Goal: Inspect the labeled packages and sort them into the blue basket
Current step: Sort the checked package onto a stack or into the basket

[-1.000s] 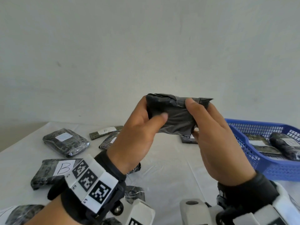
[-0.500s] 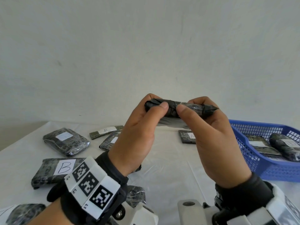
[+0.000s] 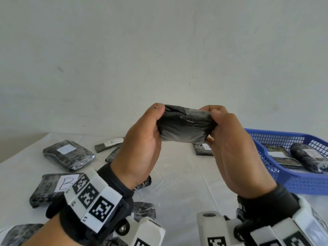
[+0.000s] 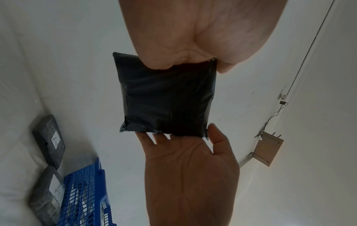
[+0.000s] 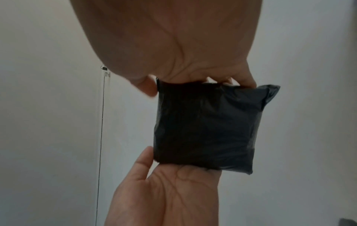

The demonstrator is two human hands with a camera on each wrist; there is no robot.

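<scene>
A black plastic-wrapped package [image 3: 184, 126] is held up over the table between both hands, with a strip of clear tape across its facing side. My left hand [image 3: 154, 125] grips its left end, thumb on the top edge. My right hand [image 3: 216, 125] grips the right end in the same way. No label shows on the package [image 4: 166, 97] in the left wrist view, nor on the package [image 5: 206, 128] in the right wrist view. The blue basket [image 3: 301, 183] stands on the table at the right, below the right hand, with two labelled packages inside.
Several dark labelled packages lie on the white table to the left: one with a pale label [image 3: 68, 155], one marked B [image 3: 53, 187], a thin strip [image 3: 109, 144]. A small one marked A [image 3: 203, 150] lies below the held package. A plain wall stands behind.
The package has been turned in my hands, from edge-on half a second ago to a broad taped side facing me. Both thumbs now sit at its top corners.
</scene>
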